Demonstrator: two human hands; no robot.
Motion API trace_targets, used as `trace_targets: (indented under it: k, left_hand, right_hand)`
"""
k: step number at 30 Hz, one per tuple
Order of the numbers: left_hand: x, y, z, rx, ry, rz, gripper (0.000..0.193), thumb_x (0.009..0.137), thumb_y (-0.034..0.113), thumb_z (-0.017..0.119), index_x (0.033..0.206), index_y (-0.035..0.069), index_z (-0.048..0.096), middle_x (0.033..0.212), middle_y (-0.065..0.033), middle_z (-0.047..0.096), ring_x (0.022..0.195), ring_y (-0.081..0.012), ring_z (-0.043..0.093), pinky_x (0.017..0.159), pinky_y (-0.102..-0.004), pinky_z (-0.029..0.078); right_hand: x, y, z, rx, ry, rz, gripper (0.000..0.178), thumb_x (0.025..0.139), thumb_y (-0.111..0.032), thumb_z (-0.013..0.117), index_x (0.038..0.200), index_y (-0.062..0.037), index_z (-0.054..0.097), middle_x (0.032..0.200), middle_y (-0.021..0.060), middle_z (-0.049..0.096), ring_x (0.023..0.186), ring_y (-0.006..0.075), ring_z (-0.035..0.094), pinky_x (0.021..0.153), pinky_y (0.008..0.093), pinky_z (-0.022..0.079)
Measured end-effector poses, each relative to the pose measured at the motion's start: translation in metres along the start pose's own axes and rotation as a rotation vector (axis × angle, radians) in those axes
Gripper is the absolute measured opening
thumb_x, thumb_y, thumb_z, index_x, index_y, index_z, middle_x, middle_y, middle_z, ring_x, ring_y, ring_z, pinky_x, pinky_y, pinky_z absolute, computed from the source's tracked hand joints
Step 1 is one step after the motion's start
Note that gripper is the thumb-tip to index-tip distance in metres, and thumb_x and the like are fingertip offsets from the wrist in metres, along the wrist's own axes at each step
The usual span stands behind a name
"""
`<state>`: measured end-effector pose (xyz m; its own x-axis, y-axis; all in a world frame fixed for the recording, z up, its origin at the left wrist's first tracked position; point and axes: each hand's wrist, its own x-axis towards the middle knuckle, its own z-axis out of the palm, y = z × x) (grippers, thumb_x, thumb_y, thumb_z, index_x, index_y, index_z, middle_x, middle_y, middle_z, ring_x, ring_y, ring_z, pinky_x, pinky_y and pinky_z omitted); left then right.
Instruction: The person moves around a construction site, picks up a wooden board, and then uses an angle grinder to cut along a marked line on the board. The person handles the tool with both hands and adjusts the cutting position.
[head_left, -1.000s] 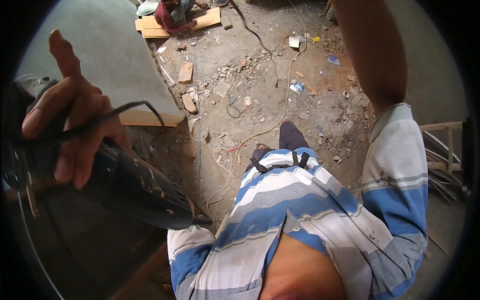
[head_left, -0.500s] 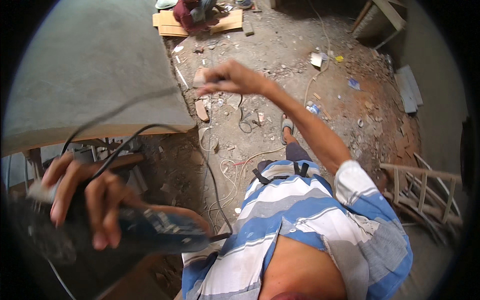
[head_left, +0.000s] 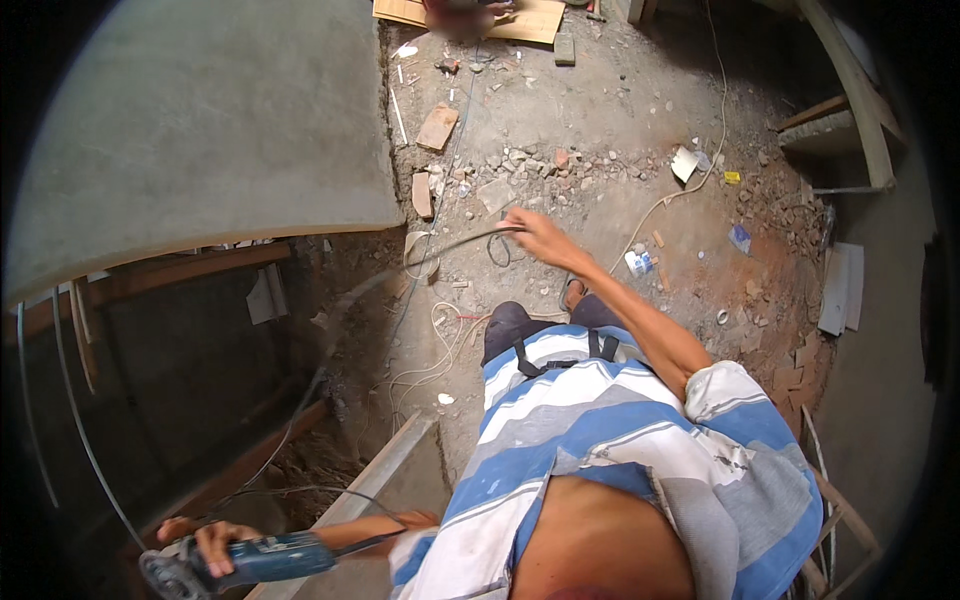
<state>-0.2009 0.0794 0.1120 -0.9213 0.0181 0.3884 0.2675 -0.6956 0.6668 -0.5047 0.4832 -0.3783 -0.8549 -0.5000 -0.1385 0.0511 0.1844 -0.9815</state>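
Note:
My left hand (head_left: pixel 214 546), low at the left, is wrapped round a blue angle grinder (head_left: pixel 282 558) near its metal head. The grinder lies roughly level, its rear end toward my body. A dark power cord (head_left: pixel 452 246) runs up from the left side to my right hand (head_left: pixel 543 242), which is closed on it in front of me. Between the hands the cord hangs in a long curve, partly smeared by motion. A loop of cord crosses above the grinder and my left forearm.
A grey plastered slab (head_left: pixel 220 130) fills the upper left, with a dark recess below it. A pale beam (head_left: pixel 385 465) slants beside me. Rubble (head_left: pixel 545 165), brick pieces (head_left: pixel 437 128) and loose pale cable (head_left: pixel 440 365) litter the floor. Another person (head_left: pixel 460 15) is at the top edge.
The grinder in my left hand has gone lower and farther from the view. My right hand, still on the cord, has come lower and to the right. The view has shifted too.

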Motion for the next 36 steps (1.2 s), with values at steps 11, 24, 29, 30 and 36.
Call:
trace_targets:
  k: [11,24,29,30,36]
  left_hand:
    - [0.04,-0.276,-0.095,0.044,0.551,-0.016,0.111,0.083,0.047,0.08,0.165,0.013,0.014,0.171,-0.0245,-0.001,0.087,-0.0281,0.056,0.064,-0.0397,0.055]
    - [0.205,-0.322,-0.227,-0.104,0.333,-0.053,0.101,0.084,0.06,0.079,0.155,0.006,0.032,0.141,-0.0263,0.046,0.077,-0.0283,0.059,0.059,-0.0393,0.053]
    - [0.305,-0.32,-0.226,-0.151,0.318,-0.087,0.093,0.088,0.054,0.079,0.154,0.007,0.033,0.135,-0.0219,0.046,0.08,-0.0304,0.058,0.061,-0.0418,0.052]
    - [0.324,-0.318,-0.228,-0.158,0.324,-0.105,0.091,0.088,0.052,0.078,0.153,0.007,0.034,0.133,-0.0211,0.046,0.081,-0.0309,0.058,0.061,-0.0426,0.052]
    - [0.386,-0.304,-0.234,-0.165,0.235,-0.025,0.09,0.094,0.043,0.073,0.157,-0.003,0.03,0.125,-0.019,0.053,0.072,-0.0359,0.065,0.059,-0.0484,0.055]
  right_hand:
    - [0.066,-0.246,0.089,0.033,-0.45,-0.66,0.019,0.099,-0.009,0.057,0.115,-0.0007,0.048,0.086,0.026,0.066,0.082,0.0481,0.068,0.07,0.0533,0.052]
    - [0.22,-0.138,-0.027,0.284,-0.464,-0.105,0.042,0.105,-0.04,0.063,0.12,-0.0011,0.061,0.106,0.0091,0.069,0.099,0.0176,0.069,0.087,0.0355,0.056]
    - [0.341,0.063,-0.204,0.114,0.078,0.432,0.036,0.1,-0.028,0.069,0.129,-0.0088,0.061,0.099,0.0056,0.073,0.074,0.0127,0.066,0.066,0.0291,0.055]
    - [0.351,0.094,-0.239,0.126,0.156,0.54,0.035,0.1,-0.026,0.067,0.131,-0.0097,0.061,0.098,0.0053,0.073,0.072,0.0122,0.066,0.064,0.029,0.055]
    - [0.411,0.147,-0.357,0.217,0.33,0.736,0.058,0.102,-0.011,0.056,0.158,-0.0155,0.039,0.099,0.0064,0.076,0.071,0.0135,0.069,0.063,0.0333,0.057]
